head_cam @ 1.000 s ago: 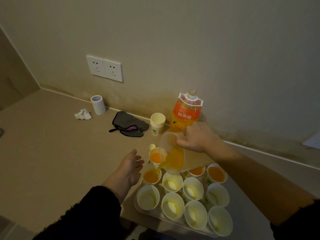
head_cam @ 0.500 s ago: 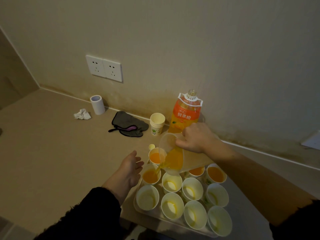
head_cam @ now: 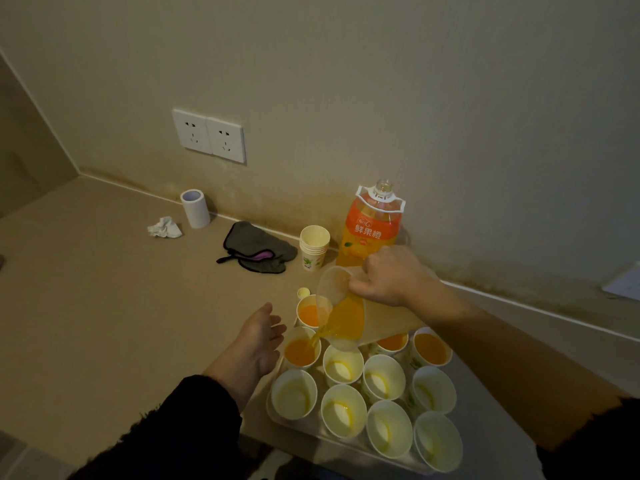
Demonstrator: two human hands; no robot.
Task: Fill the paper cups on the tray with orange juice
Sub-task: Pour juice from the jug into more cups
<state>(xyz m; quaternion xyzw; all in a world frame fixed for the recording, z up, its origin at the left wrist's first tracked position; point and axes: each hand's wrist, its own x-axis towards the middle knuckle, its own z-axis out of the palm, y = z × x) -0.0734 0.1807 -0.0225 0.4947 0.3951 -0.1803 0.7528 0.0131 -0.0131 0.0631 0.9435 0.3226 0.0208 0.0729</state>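
Note:
My right hand (head_cam: 389, 277) grips a clear plastic jug (head_cam: 349, 313) tilted to the left, and orange juice streams from its lip into a paper cup (head_cam: 302, 348) at the tray's left edge. My left hand (head_cam: 258, 337) rests open beside that cup, fingers spread, touching nothing that I can see. The tray (head_cam: 277, 415) holds several white paper cups; those in the far rows hold juice, such as the cup (head_cam: 429, 348) at far right, and the near ones like the cup (head_cam: 293, 393) have only a yellow trace. The jug hides part of the far row.
An orange juice bottle (head_cam: 372, 226), uncapped, stands by the wall behind the jug. A stack of spare cups (head_cam: 314, 247), a yellow cap (head_cam: 303, 292), a grey cloth (head_cam: 258, 245), a white roll (head_cam: 195, 208) and a crumpled tissue (head_cam: 165, 227) lie on the counter.
The pour continues and the juice level in the left cup has risen slightly. Both hands have stayed almost in place.

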